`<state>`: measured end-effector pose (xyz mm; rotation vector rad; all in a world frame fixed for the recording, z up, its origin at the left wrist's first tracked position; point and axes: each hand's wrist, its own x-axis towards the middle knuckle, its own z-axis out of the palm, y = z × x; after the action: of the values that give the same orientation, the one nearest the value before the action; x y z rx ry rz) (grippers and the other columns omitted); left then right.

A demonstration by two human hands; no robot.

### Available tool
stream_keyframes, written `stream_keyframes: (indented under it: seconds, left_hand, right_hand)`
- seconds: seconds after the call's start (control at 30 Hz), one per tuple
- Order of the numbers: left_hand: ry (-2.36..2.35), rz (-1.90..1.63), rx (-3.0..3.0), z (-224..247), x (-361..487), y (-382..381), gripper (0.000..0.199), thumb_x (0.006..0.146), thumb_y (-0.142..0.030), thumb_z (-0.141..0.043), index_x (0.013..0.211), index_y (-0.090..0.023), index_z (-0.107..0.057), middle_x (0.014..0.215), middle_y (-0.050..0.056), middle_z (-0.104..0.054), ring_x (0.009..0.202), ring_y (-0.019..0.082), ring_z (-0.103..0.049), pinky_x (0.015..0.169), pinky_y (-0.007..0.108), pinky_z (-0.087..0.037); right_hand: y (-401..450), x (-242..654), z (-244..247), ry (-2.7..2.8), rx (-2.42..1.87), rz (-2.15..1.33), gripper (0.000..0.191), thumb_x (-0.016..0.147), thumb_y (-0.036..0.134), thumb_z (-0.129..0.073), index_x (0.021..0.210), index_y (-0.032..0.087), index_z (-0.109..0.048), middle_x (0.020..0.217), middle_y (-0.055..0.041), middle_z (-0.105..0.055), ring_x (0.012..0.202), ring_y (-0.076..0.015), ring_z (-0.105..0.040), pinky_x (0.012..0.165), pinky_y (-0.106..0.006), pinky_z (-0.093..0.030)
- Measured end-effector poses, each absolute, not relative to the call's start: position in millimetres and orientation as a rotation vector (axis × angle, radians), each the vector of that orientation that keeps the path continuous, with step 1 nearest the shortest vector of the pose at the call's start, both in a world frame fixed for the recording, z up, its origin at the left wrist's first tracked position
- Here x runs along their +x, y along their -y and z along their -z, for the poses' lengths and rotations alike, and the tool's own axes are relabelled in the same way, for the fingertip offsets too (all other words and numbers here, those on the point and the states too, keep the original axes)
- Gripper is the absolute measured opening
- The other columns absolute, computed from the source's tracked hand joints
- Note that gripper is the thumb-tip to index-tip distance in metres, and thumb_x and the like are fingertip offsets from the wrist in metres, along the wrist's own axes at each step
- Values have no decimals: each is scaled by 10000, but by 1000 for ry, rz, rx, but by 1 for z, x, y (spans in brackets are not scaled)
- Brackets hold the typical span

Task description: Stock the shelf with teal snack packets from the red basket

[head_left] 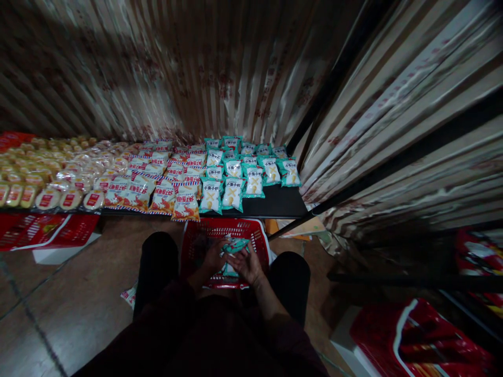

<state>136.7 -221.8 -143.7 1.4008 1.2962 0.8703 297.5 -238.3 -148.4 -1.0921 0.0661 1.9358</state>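
Both my hands are above the red plastic basket (251,228) between my knees. My left hand (214,257) and my right hand (248,266) hold a teal snack bag (236,245) between them, fingers closed on its two sides. Under my hands another teal bag (230,270) lies in the basket, partly covered. On the black shelf ahead, rows of teal-and-white snack bags (232,193) stand at the right end. Beside them are orange-and-white snack bags (163,196) with striped edges.
Round wrapped cakes (71,199) and yellow wrapped cakes (14,195) fill the left of the black shelf (271,207). A black metal post (330,204) slants at right. Red bags (416,335) sit at lower right. A small packet (129,295) lies on the floor by my left leg.
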Motion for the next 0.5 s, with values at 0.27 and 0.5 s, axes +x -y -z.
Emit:
stream_keyframes:
  seconds: [0.27, 0.5]
  left_hand:
    - [-1157, -923, 1878, 153, 122, 228, 346, 793, -111, -429, 1087, -178, -598, 1360, 128, -482, 1319, 234, -400, 1101, 462, -342]
    - [-1098, -936, 1826, 128, 122, 234, 246, 894, -332, -446, 985, -201, -633, 1424, 108, -430, 1393, 242, -290, 1147, 438, -254]
  right_hand:
    - [239, 298, 133, -72, -951, -1969, 395, 853, 489, -529, 1081, 169, -561, 885, -84, -703, 890, -244, -678, 812, -462, -529]
    - [242, 298, 129, 256, -1095, -1845, 431, 669, 422, -723, 1036, 221, -621, 963, -71, -719, 869, -266, -673, 767, -426, -536]
